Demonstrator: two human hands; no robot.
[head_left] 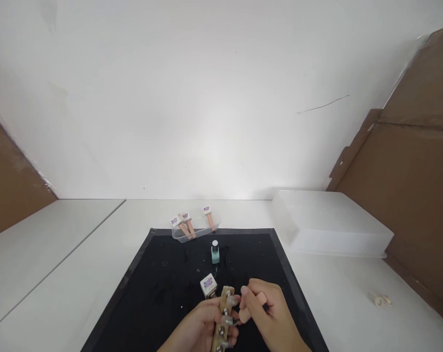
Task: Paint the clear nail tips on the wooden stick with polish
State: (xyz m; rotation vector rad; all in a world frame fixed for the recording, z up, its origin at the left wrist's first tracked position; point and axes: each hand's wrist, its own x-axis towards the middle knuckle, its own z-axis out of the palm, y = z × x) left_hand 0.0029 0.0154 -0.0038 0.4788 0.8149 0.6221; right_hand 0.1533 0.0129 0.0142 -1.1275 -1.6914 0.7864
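Observation:
My left hand (pixel 203 323) is closed around a narrow wooden strip (pixel 221 331) with several round metal studs along it. Clear nail tips (pixel 227 320) stick out from the strip's right side. Pinched in my right hand (pixel 271 318) is a pink nail polish brush (pixel 244 314), its dark end close to one of the nail tips; whether it touches I cannot tell. Just beyond my left hand is a white square bottle (pixel 209 285) with a purple label, its lower part hidden. A mint-green nail polish bottle (pixel 215 254) with a pale-topped cap stands farther back.
A clear tray (pixel 185 239) at the mat's back edge holds three white-labelled bottles with pink handles (pixel 210 222). Beneath is a black mat (pixel 159 278). At right are a translucent white box (pixel 339 220) and small beige rings (pixel 379 300). Brown cardboard (pixel 412 171) walls the side.

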